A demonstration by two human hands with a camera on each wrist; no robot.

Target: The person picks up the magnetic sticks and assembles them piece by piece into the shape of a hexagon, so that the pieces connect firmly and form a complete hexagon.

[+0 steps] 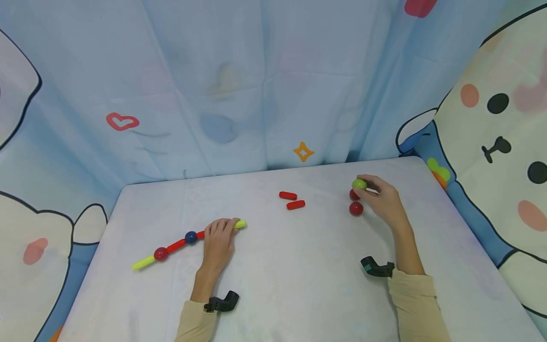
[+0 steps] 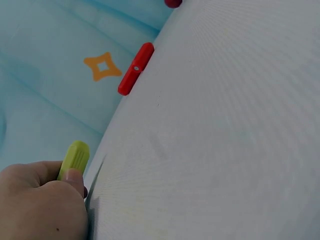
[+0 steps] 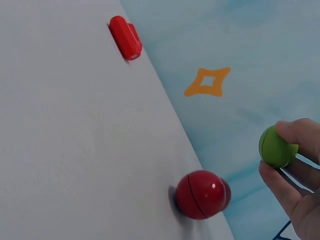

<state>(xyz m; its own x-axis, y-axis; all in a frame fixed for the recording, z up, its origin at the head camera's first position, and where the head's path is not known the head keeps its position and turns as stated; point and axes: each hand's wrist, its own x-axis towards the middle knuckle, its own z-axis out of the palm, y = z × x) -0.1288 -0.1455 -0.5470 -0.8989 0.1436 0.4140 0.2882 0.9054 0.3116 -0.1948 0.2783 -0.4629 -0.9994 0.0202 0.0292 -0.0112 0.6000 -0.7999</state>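
Note:
A chain of rods and balls lies slantwise on the left of the table in the head view. From its left end run a yellow-green rod, a red ball, a red rod, a blue ball and another red rod. My left hand covers the part after that and grips the yellow-green rod at the right end. Between thumb and fingers, my right hand pinches a green ball. Two red balls sit just below it, one partly hidden.
Two loose red rods lie near the back middle of the white-covered table. Behind the table's back edge hangs a blue patterned curtain. Each wrist wears a black camera mount.

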